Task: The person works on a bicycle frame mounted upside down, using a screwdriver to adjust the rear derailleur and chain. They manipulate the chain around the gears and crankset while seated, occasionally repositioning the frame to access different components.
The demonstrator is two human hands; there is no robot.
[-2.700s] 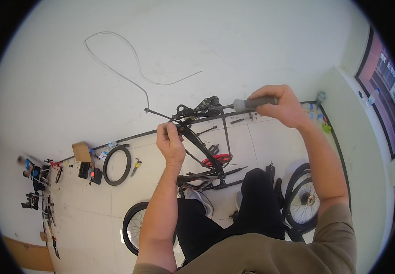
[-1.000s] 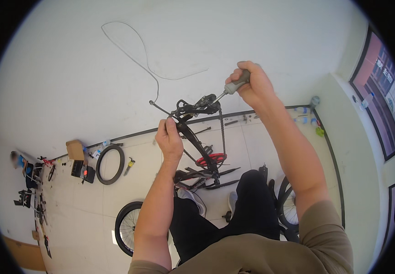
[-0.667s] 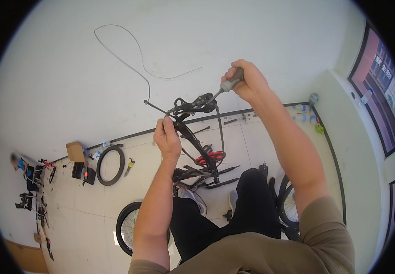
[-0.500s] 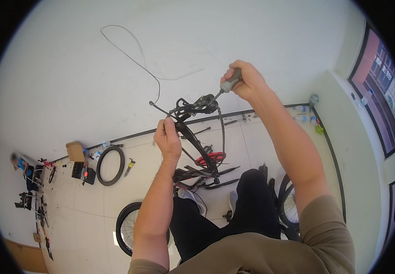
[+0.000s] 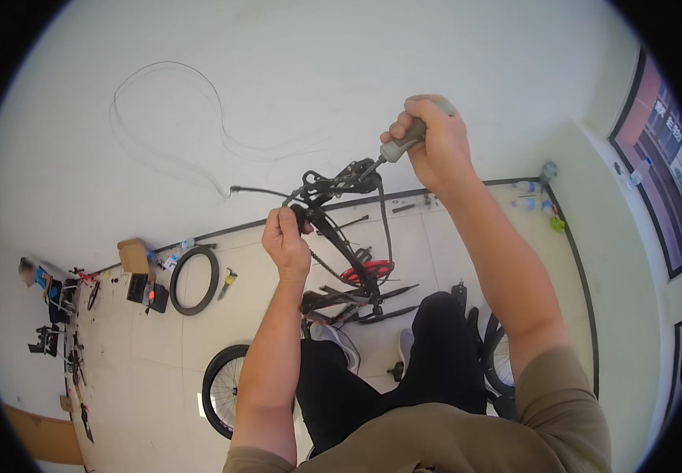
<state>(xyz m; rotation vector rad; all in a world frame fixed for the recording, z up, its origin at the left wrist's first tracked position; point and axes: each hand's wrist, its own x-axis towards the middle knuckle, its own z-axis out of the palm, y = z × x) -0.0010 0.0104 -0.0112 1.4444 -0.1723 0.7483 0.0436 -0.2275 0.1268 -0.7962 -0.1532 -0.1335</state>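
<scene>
White wall fills the upper field; pale tiled floor (image 5: 159, 355) is seen below, with a dark baseboard line between them.

Bicycle frame (image 5: 341, 236), black, is held up at centre, its handlebar end near the wall line. Right hand (image 5: 431, 142) is closed in a full fist around the grey handle of a screwdriver (image 5: 400, 146), at 1 o'clock from the frame; the shaft slants down to 7 o'clock and its tip is set against the black brake-lever assembly (image 5: 341, 180). Left hand (image 5: 286, 240) is wrapped shut around the handlebar grip (image 5: 303, 217), at 9 o'clock from the frame, thumb pressed over the top. A thin cable (image 5: 175, 126) is seen looping up from the bar end toward 11 o'clock, against the wall.

A red part (image 5: 368, 272) is noted lower on the frame, with pedals and stays beneath. Dark trousers and shoes are visible at 6 o'clock. A wheel (image 5: 226, 390) lies at 7 o'clock, a second wheel (image 5: 498, 355) at 4 o'clock. A loose tyre (image 5: 193, 280), a cardboard box (image 5: 133, 255) and small tools are spread at 9 o'clock.

Against the view half a second earlier, the right fist is placed slightly higher on the handle; the left grip is unchanged, and the cable loop has shifted shape.
</scene>
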